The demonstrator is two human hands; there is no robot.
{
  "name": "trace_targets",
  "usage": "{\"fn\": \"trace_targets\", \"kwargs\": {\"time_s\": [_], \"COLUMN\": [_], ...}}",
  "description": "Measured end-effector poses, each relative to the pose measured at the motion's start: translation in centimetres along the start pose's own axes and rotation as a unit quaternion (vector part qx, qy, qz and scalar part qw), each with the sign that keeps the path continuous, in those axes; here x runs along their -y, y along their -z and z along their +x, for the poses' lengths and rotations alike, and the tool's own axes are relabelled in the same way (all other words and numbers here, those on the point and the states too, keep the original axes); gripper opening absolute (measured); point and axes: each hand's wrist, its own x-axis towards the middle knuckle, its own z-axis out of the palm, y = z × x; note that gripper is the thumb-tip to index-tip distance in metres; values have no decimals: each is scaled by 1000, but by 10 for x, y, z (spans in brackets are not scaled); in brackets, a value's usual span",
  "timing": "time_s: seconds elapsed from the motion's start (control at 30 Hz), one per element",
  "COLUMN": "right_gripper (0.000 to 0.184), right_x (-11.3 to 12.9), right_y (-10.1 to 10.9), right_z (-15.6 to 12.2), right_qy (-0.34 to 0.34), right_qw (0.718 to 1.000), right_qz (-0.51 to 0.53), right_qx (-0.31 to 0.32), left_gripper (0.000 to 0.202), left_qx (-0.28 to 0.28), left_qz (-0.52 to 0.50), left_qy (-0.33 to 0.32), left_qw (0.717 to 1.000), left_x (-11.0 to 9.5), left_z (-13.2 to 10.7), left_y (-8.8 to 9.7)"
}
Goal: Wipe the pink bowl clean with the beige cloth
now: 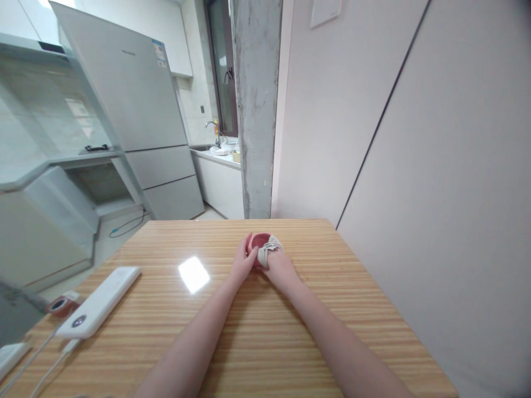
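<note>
Bare forearms (194,337) reach over the wood-grain table (332,271) to a red cup (259,235) near its far edge. The left hand (244,258) clasps the cup's left side, thumb at the near rim. Pale grey cloth (264,255) covers part of the mouth, red inner wall showing beside it; the right hand (282,270) meets the cloth, fingertips hidden, so their pinch cannot be told.
</note>
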Motion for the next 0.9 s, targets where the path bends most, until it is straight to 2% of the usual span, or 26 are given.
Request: {"fn": "trace_targets", "kwargs": {"time_s": [0.1,0.2,0.33,0.43,0.5,0.57,0.63,0.67,0.8,0.9], "right_gripper": [30,32,44,43,38,36,36,37,40,42], "right_x": [5,15,22,17,13,11,10,11,10,8], "right_y": [-5,-12,-17,-11,-7,-6,-10,-13,-27,-30], "right_z": [-2,-4,-4,-4,-4,-3,-3,-3,-1,-1], "right_qy": [-32,-47,2,63,103,103,57,33,10,8], "right_qw": [998,997,1000,997,993,991,994,995,998,999], "right_qz": [-42,-59,-10,-9,-43,-78,-96,-96,-58,-28], "right_qx": [-20,-28,10,33,36,18,9,11,12,19], "left_gripper": [67,69,47,34,32,34,36,38,55,55], "left_qx": [-46,-50,-104,-133,-124,-87,-55,-56,-123,-147], "left_qz": [-129,-195,-115,-24,30,88,118,111,19,12], "left_qy": [73,105,111,77,28,-20,-41,-33,51,65], "left_qw": [988,974,982,988,991,992,991,992,991,987], "left_x": [-1,-4,-7,-12,-18,-23,-26,-26,-18,-14], "left_z": [-10,-15,-7,1,3,3,0,-2,-13,-15], "left_y": [-21,-32,-17,3,13,19,18,15,-4,-10]}}
